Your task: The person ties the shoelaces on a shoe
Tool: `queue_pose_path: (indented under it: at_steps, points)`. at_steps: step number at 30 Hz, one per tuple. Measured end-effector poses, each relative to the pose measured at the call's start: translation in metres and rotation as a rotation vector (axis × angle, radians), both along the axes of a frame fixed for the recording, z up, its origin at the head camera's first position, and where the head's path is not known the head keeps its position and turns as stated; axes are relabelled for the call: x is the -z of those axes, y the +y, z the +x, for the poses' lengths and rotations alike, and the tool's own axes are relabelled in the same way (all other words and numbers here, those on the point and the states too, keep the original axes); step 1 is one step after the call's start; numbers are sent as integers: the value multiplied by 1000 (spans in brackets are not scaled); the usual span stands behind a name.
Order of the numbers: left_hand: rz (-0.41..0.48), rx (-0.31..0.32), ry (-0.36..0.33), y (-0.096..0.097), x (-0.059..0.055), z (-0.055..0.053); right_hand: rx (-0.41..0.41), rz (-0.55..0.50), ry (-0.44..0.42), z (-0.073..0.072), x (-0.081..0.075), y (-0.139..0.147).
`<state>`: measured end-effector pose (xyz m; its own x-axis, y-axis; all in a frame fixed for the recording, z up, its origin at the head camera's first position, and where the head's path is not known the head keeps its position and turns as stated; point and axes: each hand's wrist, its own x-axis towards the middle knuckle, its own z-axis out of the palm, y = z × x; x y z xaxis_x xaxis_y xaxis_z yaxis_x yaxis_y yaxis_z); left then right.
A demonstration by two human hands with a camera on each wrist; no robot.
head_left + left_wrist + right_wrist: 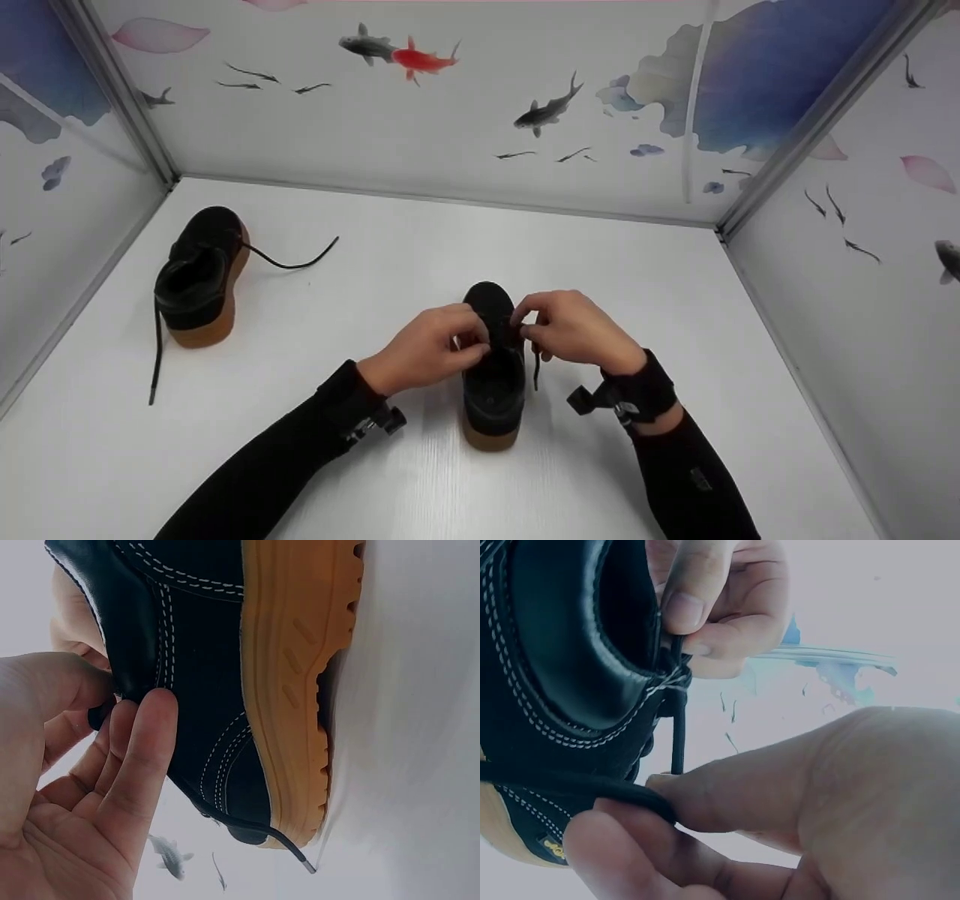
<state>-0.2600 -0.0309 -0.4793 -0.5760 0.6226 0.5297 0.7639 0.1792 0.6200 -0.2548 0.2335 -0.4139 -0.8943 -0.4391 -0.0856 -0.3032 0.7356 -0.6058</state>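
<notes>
A black low-cut lace-up shoe with white stitching and a tan sole stands upright, toe pointing away from me. At its opening my left hand pinches a strand of black shoelace between thumb and finger. On the other side my right hand pinches the lace below the top eyelets, and its loose part hangs down past the fingers. Another lace end with a metal tip trails along the shoe's left side. The left fingers partly hide the shoe's tongue.
A matching black shoe stands at the far left of the white table, its laces loose to both sides. White panels with painted fish enclose the table at the back and sides.
</notes>
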Motion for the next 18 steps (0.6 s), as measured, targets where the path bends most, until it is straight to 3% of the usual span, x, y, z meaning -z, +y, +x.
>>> queue_pose_path:
  at_steps: [18]
  points:
    - [-2, 3, -13, 0, -1, 0, -25, -136, -64, -2, -1, 0]
